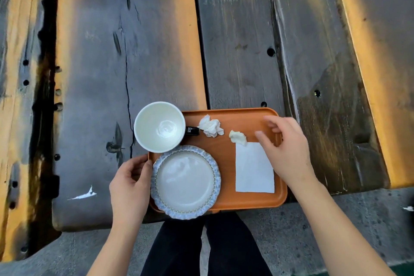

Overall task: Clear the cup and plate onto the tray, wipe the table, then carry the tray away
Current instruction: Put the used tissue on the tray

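left hand (131, 182): fingers curled, thumb forward | right hand (289, 150): fingers spread, loose

Outdoor café seating — weathered plank table (139, 51), concrete ground (291, 231), orange serving tray (230, 116).

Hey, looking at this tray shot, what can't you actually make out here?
Head view only:
- Right hand: fingertips motion-blurred, so contact with the tray is unclear.
- Left hand: fingers under the tray edge are hidden.
- Cup: handle mostly hidden behind the bowl.
- Tray under the plate: covered.
- Table: cut off by frame edges.
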`<state>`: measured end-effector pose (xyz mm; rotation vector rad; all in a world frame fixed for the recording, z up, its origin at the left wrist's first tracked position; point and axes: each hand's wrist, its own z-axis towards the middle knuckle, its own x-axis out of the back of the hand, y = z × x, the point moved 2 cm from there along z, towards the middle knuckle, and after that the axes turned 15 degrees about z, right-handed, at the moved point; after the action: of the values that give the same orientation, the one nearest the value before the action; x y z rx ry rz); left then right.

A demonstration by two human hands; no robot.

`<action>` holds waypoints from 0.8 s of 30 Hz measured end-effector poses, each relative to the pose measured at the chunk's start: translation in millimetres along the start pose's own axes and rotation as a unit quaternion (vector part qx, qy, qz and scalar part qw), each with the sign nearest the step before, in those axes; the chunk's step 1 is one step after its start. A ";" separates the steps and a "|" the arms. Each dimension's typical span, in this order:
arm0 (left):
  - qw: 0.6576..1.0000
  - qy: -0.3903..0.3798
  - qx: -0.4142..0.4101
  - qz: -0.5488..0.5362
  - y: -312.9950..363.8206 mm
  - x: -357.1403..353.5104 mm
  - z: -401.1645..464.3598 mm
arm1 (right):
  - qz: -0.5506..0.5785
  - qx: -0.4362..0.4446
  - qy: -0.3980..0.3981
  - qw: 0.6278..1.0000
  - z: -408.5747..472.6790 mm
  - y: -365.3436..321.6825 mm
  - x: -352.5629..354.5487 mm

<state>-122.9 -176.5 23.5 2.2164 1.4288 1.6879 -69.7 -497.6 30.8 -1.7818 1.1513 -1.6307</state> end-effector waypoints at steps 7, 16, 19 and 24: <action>1.000 0.007 0.012 -0.006 1.8 -1.4 1.5 | -0.045 0.023 0.023 0.998 -24.2 -2.1 -15.2; 1.000 0.008 0.002 0.018 7.7 -0.9 -0.5 | -0.156 0.070 -0.063 0.983 15.1 -31.4 -34.4; 1.000 0.011 0.003 0.017 7.8 -1.9 -0.2 | -0.188 0.076 -0.100 0.974 16.9 -27.4 -28.4; 1.000 0.018 -0.010 0.017 8.3 -4.4 -3.2 | -0.201 0.074 -0.133 0.968 23.4 -25.1 -27.1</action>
<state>-120.1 -185.8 25.7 2.2227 1.3832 1.7536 -38.9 -466.5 30.7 -2.1525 0.5565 -1.5723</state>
